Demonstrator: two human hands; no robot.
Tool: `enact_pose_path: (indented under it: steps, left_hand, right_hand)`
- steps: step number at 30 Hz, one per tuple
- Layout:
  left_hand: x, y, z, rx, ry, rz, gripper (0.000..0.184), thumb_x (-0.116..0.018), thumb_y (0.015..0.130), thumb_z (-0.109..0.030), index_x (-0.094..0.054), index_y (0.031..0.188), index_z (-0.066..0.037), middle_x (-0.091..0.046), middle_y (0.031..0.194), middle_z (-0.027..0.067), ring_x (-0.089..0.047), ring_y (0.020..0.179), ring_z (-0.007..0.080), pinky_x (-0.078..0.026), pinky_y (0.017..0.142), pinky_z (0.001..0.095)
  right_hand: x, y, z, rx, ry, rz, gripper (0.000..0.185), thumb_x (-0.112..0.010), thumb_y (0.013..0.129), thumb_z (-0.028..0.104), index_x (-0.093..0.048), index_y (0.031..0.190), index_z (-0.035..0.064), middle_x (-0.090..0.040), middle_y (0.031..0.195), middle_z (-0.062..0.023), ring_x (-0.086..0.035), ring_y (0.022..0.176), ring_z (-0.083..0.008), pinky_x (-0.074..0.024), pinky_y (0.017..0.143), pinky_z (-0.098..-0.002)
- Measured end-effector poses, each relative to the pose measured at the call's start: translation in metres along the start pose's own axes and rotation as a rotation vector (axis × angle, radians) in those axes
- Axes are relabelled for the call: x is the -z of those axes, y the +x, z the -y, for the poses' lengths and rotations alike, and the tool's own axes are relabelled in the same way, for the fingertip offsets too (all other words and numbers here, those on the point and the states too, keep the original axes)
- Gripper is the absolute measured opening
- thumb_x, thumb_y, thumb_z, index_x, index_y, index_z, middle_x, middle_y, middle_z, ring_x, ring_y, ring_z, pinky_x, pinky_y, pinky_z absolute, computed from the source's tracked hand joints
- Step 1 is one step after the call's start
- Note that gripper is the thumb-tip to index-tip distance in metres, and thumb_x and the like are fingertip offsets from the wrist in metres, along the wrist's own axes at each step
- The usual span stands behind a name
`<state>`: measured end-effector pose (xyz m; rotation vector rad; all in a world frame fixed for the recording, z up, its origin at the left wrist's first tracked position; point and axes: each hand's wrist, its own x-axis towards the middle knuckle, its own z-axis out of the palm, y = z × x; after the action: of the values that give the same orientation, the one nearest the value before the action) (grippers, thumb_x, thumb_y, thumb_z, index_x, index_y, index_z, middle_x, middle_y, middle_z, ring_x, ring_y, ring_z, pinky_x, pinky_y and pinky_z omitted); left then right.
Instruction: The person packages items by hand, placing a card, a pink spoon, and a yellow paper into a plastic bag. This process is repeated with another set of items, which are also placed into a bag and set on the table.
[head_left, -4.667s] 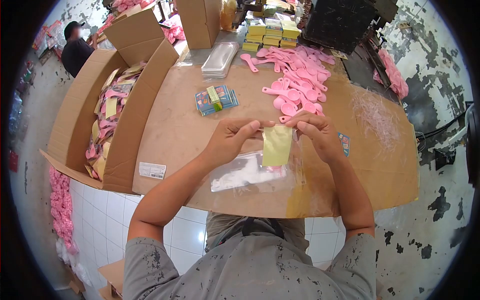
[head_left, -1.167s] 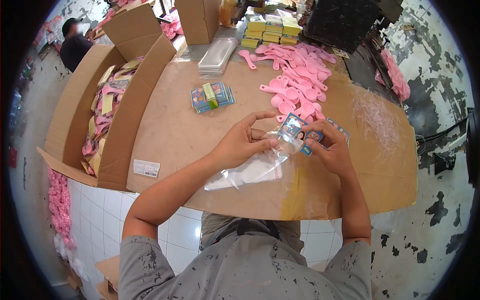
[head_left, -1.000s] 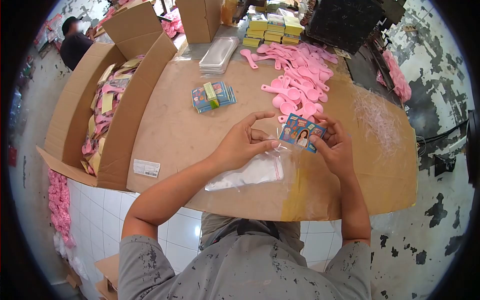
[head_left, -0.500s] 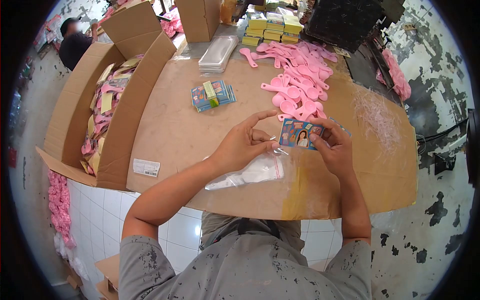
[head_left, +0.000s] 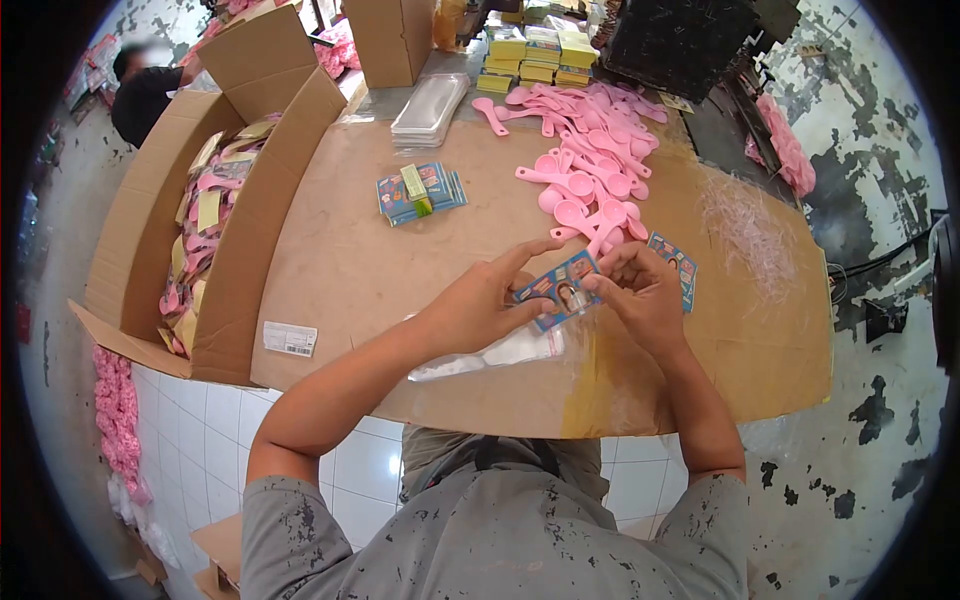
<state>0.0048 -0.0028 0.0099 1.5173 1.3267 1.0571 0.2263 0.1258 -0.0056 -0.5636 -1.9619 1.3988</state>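
A blue printed card [head_left: 556, 288] with a small portrait is held tilted between both hands above the table. My left hand [head_left: 480, 308] is closed on its left end, thumb in front and index finger stretched along the top. At its right end my right hand [head_left: 645, 295] pinches the edge with thumb and fingers. A shiny clear bit shows by the right thumb; what it is I cannot make out. Another blue card [head_left: 678, 268] lies just behind the right hand. Below the left hand rest clear plastic bags [head_left: 500, 353]. Pink measuring spoons [head_left: 590, 195] are heaped beyond the hands.
A banded card bundle [head_left: 420, 192] and stacked clear sleeves [head_left: 432, 108] lie further back. An open carton [head_left: 262, 220] of spoons and cards stands left. Yellow-edged card stacks [head_left: 540, 52] are at the back; clear shreds [head_left: 750, 235] lie right. Another person [head_left: 145, 95] is far left.
The card has moved left and tilted, from the right hand alone into both hands. My left hand has closed on it. The other card behind the right hand shows more fully.
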Motion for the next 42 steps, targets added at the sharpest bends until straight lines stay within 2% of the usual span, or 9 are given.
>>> enact_pose_path:
  steps: [5, 8, 11, 14, 17, 23, 26, 35, 42]
  left_hand:
    - [0.008, -0.001, -0.002, 0.062, 0.009, 0.094, 0.067, -0.069, 0.101, -0.008, -0.037, 0.160, -0.012, -0.075, 0.090, 0.0036, -0.061, 0.079, 0.0047, -0.052, 0.073, 0.0261]
    - [0.008, -0.001, 0.002, 0.051, -0.112, 0.068, 0.063, -0.067, 0.103, -0.008, -0.038, 0.159, -0.010, -0.075, 0.096, 0.0047, -0.062, 0.081, 0.0036, -0.052, 0.072, 0.0234]
    - [0.010, 0.001, 0.007, 0.067, -0.285, 0.070, 0.059, -0.065, 0.105, -0.009, -0.039, 0.157, -0.007, -0.076, 0.098, 0.0057, -0.064, 0.083, 0.0039, -0.052, 0.072, 0.0225]
    - [0.013, 0.001, 0.008, 0.048, -0.347, 0.079, 0.056, -0.065, 0.105, -0.010, -0.040, 0.156, -0.005, -0.076, 0.100, 0.0071, -0.067, 0.086, 0.0050, -0.053, 0.073, 0.0221]
    - [0.011, 0.002, 0.009, 0.067, -0.359, 0.051, 0.054, -0.064, 0.105, -0.010, -0.042, 0.154, -0.004, -0.077, 0.102, 0.0076, -0.069, 0.090, 0.0061, -0.054, 0.075, 0.0229]
    - [0.004, 0.001, 0.013, 0.024, -0.391, -0.019, 0.051, -0.069, 0.102, -0.012, -0.050, 0.149, -0.006, -0.074, 0.091, 0.0025, -0.062, 0.081, 0.0030, -0.050, 0.068, 0.0237]
    - [0.006, 0.000, 0.011, 0.013, -0.280, 0.017, 0.052, -0.066, 0.103, -0.006, -0.046, 0.152, -0.005, -0.077, 0.104, 0.0086, -0.069, 0.094, 0.0072, -0.055, 0.079, 0.0236]
    - [0.005, 0.000, 0.009, 0.124, -0.338, 0.062, 0.035, -0.064, 0.106, -0.010, -0.061, 0.138, 0.003, -0.076, 0.114, 0.0083, -0.069, 0.101, 0.0077, -0.056, 0.085, 0.0240]
    - [0.007, 0.000, 0.006, 0.056, -0.441, 0.058, 0.036, -0.061, 0.108, -0.018, -0.061, 0.137, 0.003, -0.077, 0.112, 0.0092, -0.073, 0.099, 0.0125, -0.058, 0.085, 0.0263]
  right_hand:
    - [0.005, 0.004, 0.014, 0.086, -0.191, 0.381, 0.019, -0.071, 0.099, 0.016, -0.072, 0.110, 0.0005, -0.069, 0.101, -0.0059, -0.064, 0.102, -0.0176, -0.0507, 0.090, -0.0358]
    - [0.014, 0.026, 0.014, 0.372, -0.743, 0.165, 0.021, -0.066, 0.096, 0.011, -0.073, 0.114, 0.0028, -0.069, 0.110, -0.0068, -0.062, 0.113, -0.0242, -0.0473, 0.100, -0.0402]
    - [0.027, 0.037, 0.001, 0.624, -1.227, 0.256, 0.028, -0.063, 0.088, 0.006, -0.074, 0.113, 0.0046, -0.069, 0.117, -0.0058, -0.060, 0.116, -0.0258, -0.0465, 0.102, -0.0408]
    - [0.026, 0.042, -0.005, 0.628, -1.283, 0.313, 0.032, -0.061, 0.084, 0.006, -0.074, 0.113, 0.0057, -0.069, 0.115, -0.0056, -0.058, 0.121, -0.0245, -0.0441, 0.106, -0.0402]
    - [0.031, 0.051, 0.005, 0.595, -1.142, 0.374, 0.026, -0.067, 0.084, 0.004, -0.073, 0.110, 0.0045, -0.069, 0.115, -0.0073, -0.063, 0.113, -0.0271, -0.0493, 0.099, -0.0400]
    - [0.012, 0.047, 0.034, 0.240, 0.004, -0.163, 0.031, -0.074, 0.093, -0.003, -0.064, 0.123, -0.0009, -0.065, 0.107, -0.0049, -0.069, 0.087, -0.0141, -0.0554, 0.076, -0.0288]
    - [0.000, 0.045, 0.056, 0.145, 0.182, -0.227, 0.035, -0.070, 0.097, -0.004, -0.059, 0.129, -0.0019, -0.063, 0.105, -0.0029, -0.067, 0.090, -0.0082, -0.0549, 0.077, -0.0244]
    - [-0.019, 0.036, 0.044, 0.127, 0.174, -0.137, 0.039, -0.071, 0.095, -0.006, -0.057, 0.131, -0.0024, -0.057, 0.107, -0.0038, -0.068, 0.091, -0.0102, -0.0585, 0.078, -0.0254]
    - [-0.016, 0.026, 0.022, 0.228, 0.137, 0.028, 0.036, -0.066, 0.100, 0.001, -0.056, 0.135, -0.0020, -0.060, 0.128, -0.0103, -0.061, 0.124, -0.0209, -0.0514, 0.105, -0.0378]
